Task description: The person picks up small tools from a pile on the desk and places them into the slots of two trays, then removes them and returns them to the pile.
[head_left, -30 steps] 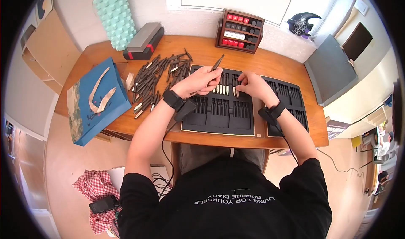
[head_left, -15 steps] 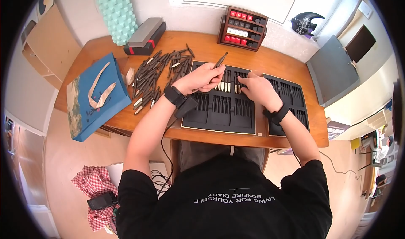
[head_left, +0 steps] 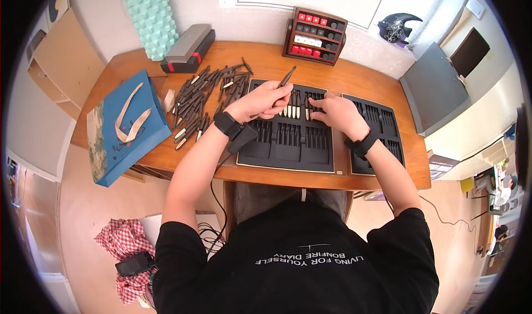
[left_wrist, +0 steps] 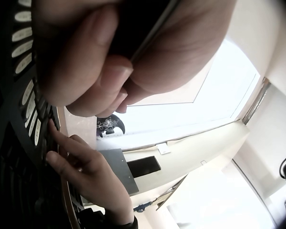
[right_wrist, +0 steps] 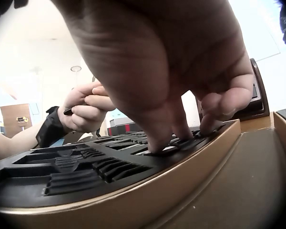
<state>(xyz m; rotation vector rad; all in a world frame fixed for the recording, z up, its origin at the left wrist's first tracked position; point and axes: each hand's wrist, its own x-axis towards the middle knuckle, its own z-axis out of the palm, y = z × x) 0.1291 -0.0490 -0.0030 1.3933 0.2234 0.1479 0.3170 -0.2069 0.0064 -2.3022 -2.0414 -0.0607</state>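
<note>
In the head view, the left hand (head_left: pixel 265 101) grips a dark, slender stick (head_left: pixel 287 76) whose pointed end sticks up past the fingers. The right hand (head_left: pixel 339 114) bends over the black slotted tray (head_left: pixel 270 158), thumb and index finger spread, their tips down at a slot beside a row of pale-ended sticks (head_left: pixel 290 112). From the left wrist view, the right hand (left_wrist: pixel 93 179) touches the tray area by these pale ends (left_wrist: pixel 37 131). In the right wrist view its fingertips press into the slots; what lies under them is hidden.
A heap of dark sticks (head_left: pixel 194 101) lies left of the tray. Beyond it are a blue bag (head_left: pixel 138 142) and a grey-black box (head_left: pixel 191 51). A second slotted tray (head_left: pixel 382 123) lies to the right, and a wooden rack (head_left: pixel 315 36) stands at the back.
The right hand's thumb and index finger, closer together a second ago, are now spread apart over the slots. The left hand still grips its stick in nearly the same place.
</note>
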